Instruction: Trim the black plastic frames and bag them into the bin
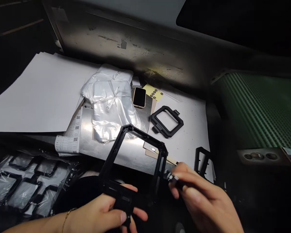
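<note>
My left hand is closed around the lower bar of a black plastic frame, which it holds tilted up over the near edge of the bench. Just right of that frame, my right hand pinches a small dark piece with shiny silver edges; its exact kind is hard to make out. The piece is close to the frame's right side, and I cannot tell whether they touch. Another black frame with two side tabs lies on the white sheet beyond. Part of a further black frame shows behind my right hand.
Tied stacks of clear plastic bags lie mid-bench beside a phone and a yellow sticker sheet. White sheets cover the left, above printed labels. Bagged black frames sit lower left. A green perforated panel stands right.
</note>
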A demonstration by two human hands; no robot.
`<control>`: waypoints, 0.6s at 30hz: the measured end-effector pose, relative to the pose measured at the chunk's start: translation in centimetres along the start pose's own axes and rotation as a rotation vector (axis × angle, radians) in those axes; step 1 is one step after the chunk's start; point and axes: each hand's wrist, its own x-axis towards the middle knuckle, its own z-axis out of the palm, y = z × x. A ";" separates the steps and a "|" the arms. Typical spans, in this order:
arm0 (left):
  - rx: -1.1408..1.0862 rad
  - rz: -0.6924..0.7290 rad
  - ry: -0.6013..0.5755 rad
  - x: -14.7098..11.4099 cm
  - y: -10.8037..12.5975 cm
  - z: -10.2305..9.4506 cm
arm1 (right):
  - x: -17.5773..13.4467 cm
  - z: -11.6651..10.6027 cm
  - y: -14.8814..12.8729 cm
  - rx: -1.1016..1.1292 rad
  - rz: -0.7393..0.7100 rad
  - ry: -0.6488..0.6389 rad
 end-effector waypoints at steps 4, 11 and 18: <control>-0.054 0.063 0.087 0.2 -1.3 -1.4 | 2.8 -2.5 7.8 -0.093 0.196 0.527; -0.021 0.144 0.274 -0.7 -1.9 -3.4 | 6.4 -3.4 15.9 -0.334 0.345 0.587; 0.510 0.332 0.744 -0.2 -4.2 -5.3 | 4.0 5.2 5.8 0.047 0.129 0.026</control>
